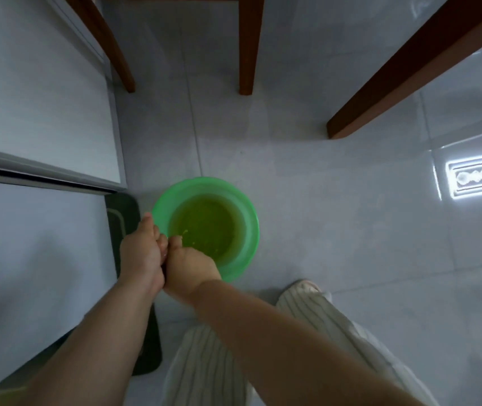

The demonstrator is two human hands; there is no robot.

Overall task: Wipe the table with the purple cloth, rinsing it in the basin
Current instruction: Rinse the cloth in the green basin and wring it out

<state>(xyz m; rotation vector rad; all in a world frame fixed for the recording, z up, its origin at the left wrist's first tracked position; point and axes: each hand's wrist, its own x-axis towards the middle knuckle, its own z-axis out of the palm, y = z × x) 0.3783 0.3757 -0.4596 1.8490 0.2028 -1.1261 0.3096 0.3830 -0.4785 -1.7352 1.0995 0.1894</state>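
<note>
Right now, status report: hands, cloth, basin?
Left hand, right hand clenched together over near rim of round green plastic basin. Purple cloth not visible. Basin holds yellowish water. Nothing obstructing.

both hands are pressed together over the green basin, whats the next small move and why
Probably twist the left hand and right hand against each other, a little further over the water. They are pressed together above the near rim of the green basin; the cloth does not show, presumably bunched between them. Wringing there would likely keep drips off the tiled floor.
</note>
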